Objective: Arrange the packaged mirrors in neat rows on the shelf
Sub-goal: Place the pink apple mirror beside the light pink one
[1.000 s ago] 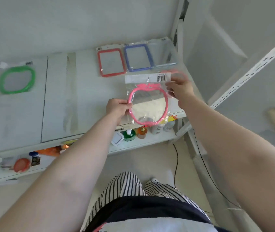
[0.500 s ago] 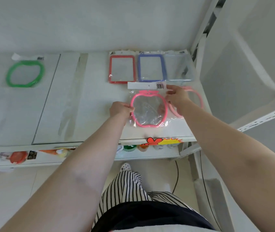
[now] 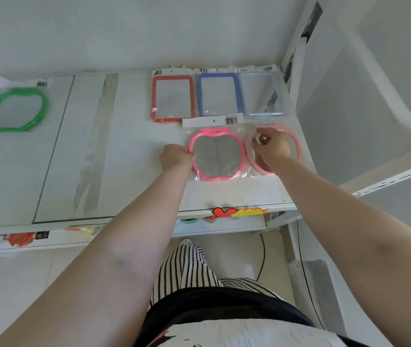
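Gripping the pink apple mirror (image 3: pixel 216 156) at its left rim, left hand (image 3: pixel 175 156) steadies it on the shelf (image 3: pixel 129 151); right hand (image 3: pixel 271 146) pinches its packet's right edge.

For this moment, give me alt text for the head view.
Left hand grips the bright pink apple-shaped mirror on the white shelf; right hand rests over a paler pink mirror beside it.

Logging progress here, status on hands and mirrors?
Left hand grips pink apple mirror, flat on shelf. Right hand over paler pink mirror. Nothing in the way.
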`<control>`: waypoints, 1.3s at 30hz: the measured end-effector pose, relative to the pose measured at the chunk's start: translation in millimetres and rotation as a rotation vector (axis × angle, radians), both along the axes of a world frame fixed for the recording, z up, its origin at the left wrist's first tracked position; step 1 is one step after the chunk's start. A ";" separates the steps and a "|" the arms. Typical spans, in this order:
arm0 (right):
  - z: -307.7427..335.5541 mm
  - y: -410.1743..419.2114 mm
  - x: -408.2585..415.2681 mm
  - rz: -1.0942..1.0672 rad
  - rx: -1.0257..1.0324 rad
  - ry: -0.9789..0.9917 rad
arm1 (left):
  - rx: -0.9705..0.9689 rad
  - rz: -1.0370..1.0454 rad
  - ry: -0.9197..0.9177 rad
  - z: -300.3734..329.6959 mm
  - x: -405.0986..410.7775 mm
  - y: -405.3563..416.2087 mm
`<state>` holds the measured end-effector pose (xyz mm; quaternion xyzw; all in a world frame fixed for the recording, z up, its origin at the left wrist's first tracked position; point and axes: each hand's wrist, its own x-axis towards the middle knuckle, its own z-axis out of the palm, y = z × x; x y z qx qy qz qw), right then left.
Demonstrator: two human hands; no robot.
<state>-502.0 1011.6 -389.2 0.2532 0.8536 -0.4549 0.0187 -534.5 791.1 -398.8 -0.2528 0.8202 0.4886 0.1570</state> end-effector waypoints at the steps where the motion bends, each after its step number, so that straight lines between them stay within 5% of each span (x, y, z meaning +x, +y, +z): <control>1: -4.7 -1.2 2.5 0.013 0.052 0.000 | -0.039 -0.024 0.007 2.8 1.0 0.4; 5: -16.0 -10.2 9.1 0.024 0.371 0.061 | -0.315 -0.154 0.058 7.4 5.8 7.1; 9: -32.6 -13.1 21.7 0.014 0.451 -0.008 | -0.537 -0.374 0.256 -1.6 14.0 20.2; 15: -37.3 -12.7 24.6 0.046 0.473 -0.085 | -0.512 -0.685 0.296 -18.9 20.1 34.4; 39: -26.0 -17.0 31.9 0.061 0.450 -0.099 | -0.435 -0.639 0.352 -23.8 19.6 37.0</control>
